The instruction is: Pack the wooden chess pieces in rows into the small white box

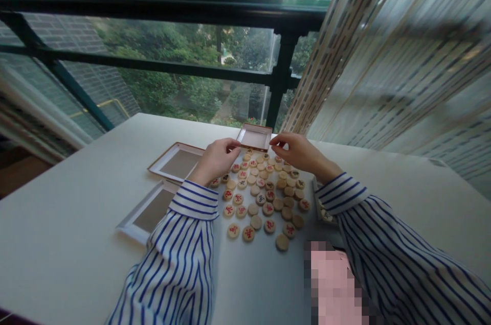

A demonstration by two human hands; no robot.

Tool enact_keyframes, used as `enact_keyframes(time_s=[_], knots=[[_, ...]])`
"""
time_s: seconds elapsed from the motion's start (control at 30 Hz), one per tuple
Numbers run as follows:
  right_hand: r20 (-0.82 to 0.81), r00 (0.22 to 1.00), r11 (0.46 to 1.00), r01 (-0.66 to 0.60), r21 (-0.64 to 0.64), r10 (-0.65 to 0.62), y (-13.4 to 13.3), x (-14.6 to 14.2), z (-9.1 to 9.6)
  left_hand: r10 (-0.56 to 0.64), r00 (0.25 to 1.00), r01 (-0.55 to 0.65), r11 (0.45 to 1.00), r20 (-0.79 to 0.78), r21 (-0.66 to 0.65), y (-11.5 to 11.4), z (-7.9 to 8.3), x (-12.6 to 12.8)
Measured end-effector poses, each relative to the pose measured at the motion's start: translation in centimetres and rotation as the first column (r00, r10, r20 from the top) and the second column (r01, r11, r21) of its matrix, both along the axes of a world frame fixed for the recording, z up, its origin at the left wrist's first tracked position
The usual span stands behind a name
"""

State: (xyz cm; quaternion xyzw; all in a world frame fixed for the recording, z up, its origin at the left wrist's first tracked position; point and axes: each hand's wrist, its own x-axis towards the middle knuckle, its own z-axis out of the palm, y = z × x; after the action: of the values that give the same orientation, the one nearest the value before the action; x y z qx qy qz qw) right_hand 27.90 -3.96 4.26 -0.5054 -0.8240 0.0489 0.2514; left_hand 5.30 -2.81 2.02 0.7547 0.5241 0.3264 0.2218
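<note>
Both hands meet at the small shallow brown cardboard tray point(254, 138), which sits just beyond the heap of round wooden chess discs point(264, 192). The left hand point(217, 159) curls at its near-left corner. The right hand point(297, 152) has its fingertips pinched together at the near-right corner. I cannot tell whether either hand grips the rim. Even, level pressure from both sides looks wisest.

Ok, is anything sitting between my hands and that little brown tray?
Nothing visible. The left hand is at the left corner of the tray, the right hand at its right corner; the wooden pieces lie nearer you, not between.
</note>
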Motion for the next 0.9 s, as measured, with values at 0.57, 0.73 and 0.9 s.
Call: enact_keyframes(time_s=[0.57, 0.73, 0.9], knots=[[0.081, 0.996, 0.999, 0.030, -0.040, -0.026, -2.2, 2.1, 0.7, -0.045, 0.992, 0.046, 0.999, -0.114, 0.000, -0.7, 0.0, 1.2], [0.111, 0.994, 0.999, 0.024, -0.024, -0.022, -2.4, 1.7, 1.5, -0.060, 0.990, 0.062, 0.998, -0.128, 0.012, -0.8, 0.0, 1.4], [0.248, 0.969, 0.994, 0.001, -0.107, 0.026, -1.5, 1.4, 0.7, -0.060, 0.986, 0.061, 0.998, -0.153, -0.004, -0.9, 0.0, 1.7]])
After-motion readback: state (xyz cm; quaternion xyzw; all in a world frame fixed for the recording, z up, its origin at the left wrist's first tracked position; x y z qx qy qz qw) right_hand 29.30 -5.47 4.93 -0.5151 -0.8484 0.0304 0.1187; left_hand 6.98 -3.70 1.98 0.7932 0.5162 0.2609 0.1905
